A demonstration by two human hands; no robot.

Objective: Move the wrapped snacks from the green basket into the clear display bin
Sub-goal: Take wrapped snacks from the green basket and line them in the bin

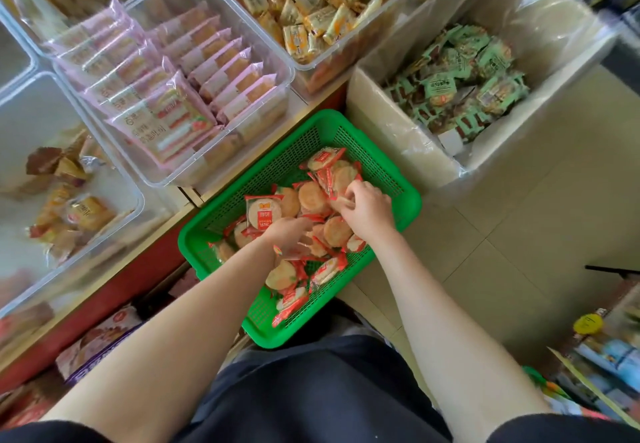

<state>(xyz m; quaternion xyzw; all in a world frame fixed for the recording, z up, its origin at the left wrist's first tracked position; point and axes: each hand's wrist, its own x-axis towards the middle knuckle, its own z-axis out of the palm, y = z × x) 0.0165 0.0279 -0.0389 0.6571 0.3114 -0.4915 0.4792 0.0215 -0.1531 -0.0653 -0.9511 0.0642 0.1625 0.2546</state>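
Basket: a green basket [363,138] of plastic mesh sits tilted against the edge of the red-fronted worktop [104,297], resting near the person's lap.
Snacks: round rice crackers in red-and-clear wrappers [311,207] lie in a loose heap across the middle and near end of the basket; one printed pack [264,213] stands face-up at the left of the heap.
Left hand [291,238]: down in the heap, fingers spread and curled among the wrappers; whether it grips any pack cannot be told.
Right hand [367,210]: in the far right part of the basket, fingers pinched together on the edge of a wrapped cracker at the top of the heap.
Clear bins: one clear bin [114,207] at the left holds a few brown and orange packs and has much bare floor; the next [273,72] holds rows of pink-wrapped cakes; one beyond [408,3] holds yellow packs.
Box: a plastic-lined carton [408,152] to the right of the basket holds green-wrapped packs.
Floor: pale tiles [519,252] to the right.
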